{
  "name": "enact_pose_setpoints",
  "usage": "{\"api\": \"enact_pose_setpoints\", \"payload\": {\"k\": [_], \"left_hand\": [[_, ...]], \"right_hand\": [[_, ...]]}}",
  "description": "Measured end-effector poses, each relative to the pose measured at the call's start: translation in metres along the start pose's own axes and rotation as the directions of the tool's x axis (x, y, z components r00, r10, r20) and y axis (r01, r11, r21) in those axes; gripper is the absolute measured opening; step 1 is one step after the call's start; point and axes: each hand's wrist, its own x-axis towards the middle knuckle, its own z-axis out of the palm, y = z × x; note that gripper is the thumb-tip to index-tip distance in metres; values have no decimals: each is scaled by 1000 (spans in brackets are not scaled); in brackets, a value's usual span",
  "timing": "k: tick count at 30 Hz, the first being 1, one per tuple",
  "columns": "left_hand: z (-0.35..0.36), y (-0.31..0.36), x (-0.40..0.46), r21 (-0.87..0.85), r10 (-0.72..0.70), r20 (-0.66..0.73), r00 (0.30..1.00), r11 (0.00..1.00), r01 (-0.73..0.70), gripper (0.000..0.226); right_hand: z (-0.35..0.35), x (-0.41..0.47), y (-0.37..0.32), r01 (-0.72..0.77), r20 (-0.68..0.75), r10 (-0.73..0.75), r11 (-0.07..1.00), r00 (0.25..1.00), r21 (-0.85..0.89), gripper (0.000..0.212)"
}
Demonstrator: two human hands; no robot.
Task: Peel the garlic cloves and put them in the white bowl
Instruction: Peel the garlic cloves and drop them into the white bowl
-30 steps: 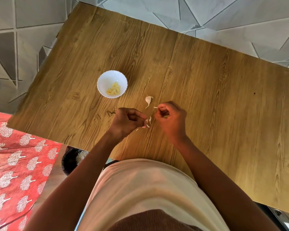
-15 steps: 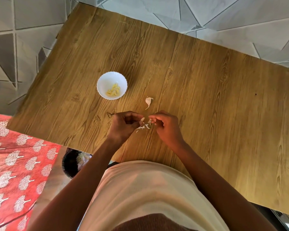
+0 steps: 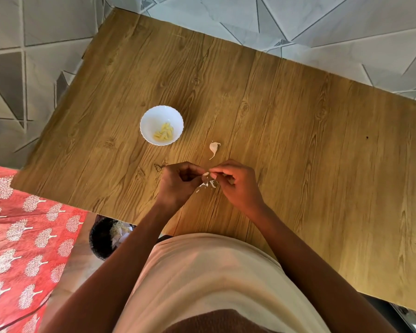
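Over the wooden bench, the left hand and right hand meet fingertip to fingertip, each grip narrow and pinched on one small garlic clove held between them. Bits of papery skin hang or lie just below the fingers. An unpeeled garlic clove lies on the bench just beyond the hands. Farther left stands the white bowl, with peeled cloves inside. Below the bench edge, a dark bin holds pale scraps
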Motion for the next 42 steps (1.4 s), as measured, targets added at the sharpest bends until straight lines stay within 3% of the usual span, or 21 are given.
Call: {"api": "enact_pose_setpoints", "payload": {"k": [9, 17, 21, 25, 31, 38, 42], "left_hand": [[3, 5, -5, 138, 112, -33, 993, 985, -107, 13], [1, 4, -5, 220, 176, 6, 984, 960, -173, 13], [-1, 9, -7, 163, 150, 24, 988, 975, -152, 14], [0, 11, -8, 121, 138, 7, 990, 983, -138, 15], [2, 10, -9, 102, 101, -40, 994, 990, -96, 19], [6, 6, -7, 61, 81, -26, 996, 995, -79, 22], [7, 7, -7, -8, 80, -19, 997, 997, -80, 22]], "right_hand": [[1, -1, -1, 130, -7, -132, 985, 991, -116, 18], [0, 2, 2, 223, 89, -205, 928, 975, -300, 22], [1, 0, -1, -19, 2, 19, 997, 1000, -69, 12], [1, -2, -2, -236, -14, 243, 952, 970, 196, 14], [-1, -4, -9, -297, -25, 331, 873, 943, 387, 16], [3, -3, -10, -400, -2, 443, 812, 897, 426, 24], [3, -4, -6, -383, -43, 437, 827, 898, 412, 22]]}}
